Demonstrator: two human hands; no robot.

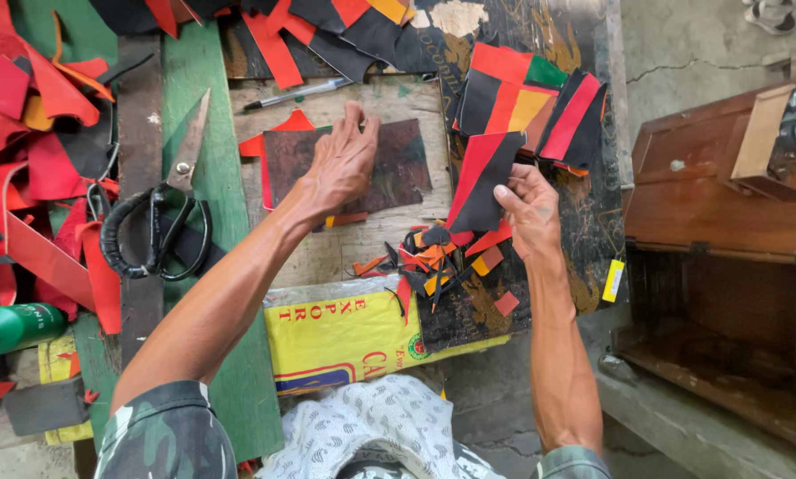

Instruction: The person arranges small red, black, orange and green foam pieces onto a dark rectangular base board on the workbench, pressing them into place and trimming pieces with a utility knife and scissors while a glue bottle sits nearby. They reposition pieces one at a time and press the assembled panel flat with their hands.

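While your left hand [343, 164] rests with its fingers spread loosely on the dark brownish rectangular leather sheet [389, 168] lying flat on the wooden board [362, 239], your right hand [529, 211] pinches a black-and-red stitched leather patch [480, 182] by its lower edge, just above the pile of small coloured leather offcuts [438, 253]. Big black-handled scissors [163, 217] sit well off to your left.

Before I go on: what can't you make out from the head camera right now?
- Left hand: fingertips press the dark rectangular sheet; what lies beneath is hidden.
- Red-and-black stitched panel in the right hand: its back faces away.
- Green plastic bottle: cut off by the left edge.
- Small offcut heap: pieces too small to tell apart.
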